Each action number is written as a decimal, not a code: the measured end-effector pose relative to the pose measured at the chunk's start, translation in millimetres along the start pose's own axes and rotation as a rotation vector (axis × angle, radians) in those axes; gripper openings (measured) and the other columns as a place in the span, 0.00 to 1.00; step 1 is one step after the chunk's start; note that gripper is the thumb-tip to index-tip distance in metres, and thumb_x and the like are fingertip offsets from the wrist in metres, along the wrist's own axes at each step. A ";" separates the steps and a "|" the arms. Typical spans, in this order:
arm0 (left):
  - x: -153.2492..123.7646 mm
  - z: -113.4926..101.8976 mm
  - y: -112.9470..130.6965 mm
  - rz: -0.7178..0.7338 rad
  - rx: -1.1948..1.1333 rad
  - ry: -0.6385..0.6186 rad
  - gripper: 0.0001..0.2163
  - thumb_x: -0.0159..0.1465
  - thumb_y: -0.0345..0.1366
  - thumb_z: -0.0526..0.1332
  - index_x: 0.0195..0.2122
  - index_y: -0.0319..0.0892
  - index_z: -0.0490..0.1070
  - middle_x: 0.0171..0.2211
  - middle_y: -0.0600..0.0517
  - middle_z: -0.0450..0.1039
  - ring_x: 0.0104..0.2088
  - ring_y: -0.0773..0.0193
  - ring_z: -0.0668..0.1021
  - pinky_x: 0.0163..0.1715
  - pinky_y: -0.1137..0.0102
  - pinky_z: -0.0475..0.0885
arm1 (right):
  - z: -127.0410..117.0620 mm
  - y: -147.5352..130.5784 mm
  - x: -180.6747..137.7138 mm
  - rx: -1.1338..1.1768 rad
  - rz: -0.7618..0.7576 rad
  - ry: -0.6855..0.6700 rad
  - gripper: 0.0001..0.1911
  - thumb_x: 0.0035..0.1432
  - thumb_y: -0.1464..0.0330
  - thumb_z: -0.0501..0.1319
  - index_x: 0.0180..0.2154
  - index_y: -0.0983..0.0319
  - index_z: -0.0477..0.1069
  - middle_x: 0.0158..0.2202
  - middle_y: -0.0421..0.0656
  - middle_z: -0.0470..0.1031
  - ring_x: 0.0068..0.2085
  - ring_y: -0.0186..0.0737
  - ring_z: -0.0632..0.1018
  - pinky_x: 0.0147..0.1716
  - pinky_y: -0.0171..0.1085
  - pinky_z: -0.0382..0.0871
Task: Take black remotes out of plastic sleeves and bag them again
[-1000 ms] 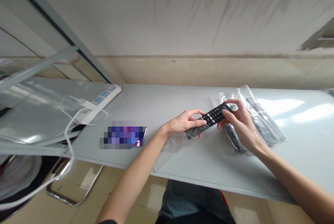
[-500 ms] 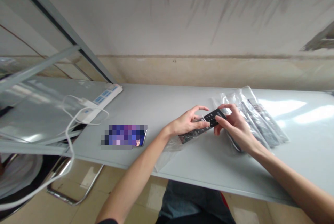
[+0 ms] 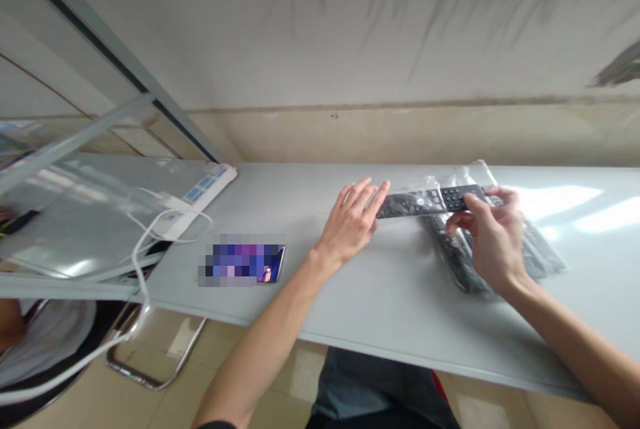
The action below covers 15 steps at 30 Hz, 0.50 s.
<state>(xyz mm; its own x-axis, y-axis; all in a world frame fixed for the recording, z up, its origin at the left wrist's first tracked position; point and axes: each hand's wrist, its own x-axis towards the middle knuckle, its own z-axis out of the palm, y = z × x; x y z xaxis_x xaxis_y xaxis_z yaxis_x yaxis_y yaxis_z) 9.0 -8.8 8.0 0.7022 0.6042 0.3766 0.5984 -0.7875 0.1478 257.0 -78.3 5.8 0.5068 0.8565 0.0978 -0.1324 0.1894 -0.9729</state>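
Note:
A black remote control (image 3: 455,198) with rows of buttons is raised above the table, a clear plastic bag (image 3: 415,202) covering its left part. My right hand (image 3: 493,232) grips the bare right end, thumb on top near the buttons. At the bagged left end is my left hand (image 3: 347,222), its fingers stretched out and slightly spread; its thumb is hidden. Below and behind my right hand lie several dark remotes in clear bags (image 3: 463,266), partly covered by that hand.
A phone with a lit, blurred screen (image 3: 243,264) lies on the grey table (image 3: 390,302), left of my left forearm. Farther left are a white power strip (image 3: 205,192) and a white cable (image 3: 137,262). Behind the table stands a wall (image 3: 320,129).
The remote has moved right and turned from slanted to nearly level. My left hand has gone from pinching at its middle to outstretched fingers at its left end. The bag now covers its left part smoothly.

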 end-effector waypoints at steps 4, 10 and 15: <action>1.7 4.8 -1.5 -0.001 0.068 -0.038 0.25 0.71 0.28 0.61 0.69 0.32 0.64 0.61 0.37 0.75 0.64 0.47 0.73 0.66 0.55 0.67 | 8.5 4.9 -15.4 -0.150 -0.002 -0.169 0.25 0.63 0.54 0.72 0.40 0.52 0.55 0.21 0.31 0.73 0.19 0.41 0.75 0.22 0.39 0.69; 3.7 4.9 3.4 -0.035 0.048 -0.160 0.08 0.72 0.29 0.61 0.51 0.39 0.75 0.47 0.45 0.82 0.49 0.52 0.80 0.50 0.59 0.72 | 20.2 6.3 -31.0 -0.254 0.018 -0.410 0.22 0.67 0.49 0.66 0.38 0.53 0.56 0.20 0.30 0.65 0.19 0.33 0.67 0.20 0.33 0.59; 2.5 10.6 -0.2 -0.021 0.040 -0.119 0.03 0.71 0.30 0.62 0.44 0.40 0.74 0.43 0.47 0.81 0.44 0.54 0.81 0.43 0.61 0.70 | 19.7 6.5 -38.9 -0.518 -0.097 -0.566 0.15 0.72 0.52 0.61 0.47 0.57 0.67 0.21 0.29 0.57 0.21 0.31 0.57 0.22 0.33 0.49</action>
<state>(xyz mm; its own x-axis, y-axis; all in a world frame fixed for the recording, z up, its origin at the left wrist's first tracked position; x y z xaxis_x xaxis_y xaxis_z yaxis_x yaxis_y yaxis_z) 14.7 -5.9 -0.7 0.7284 0.6329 0.2625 0.6270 -0.7702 0.1171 219.7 -100.9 -0.2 -0.0357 0.9888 0.1446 0.3763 0.1473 -0.9147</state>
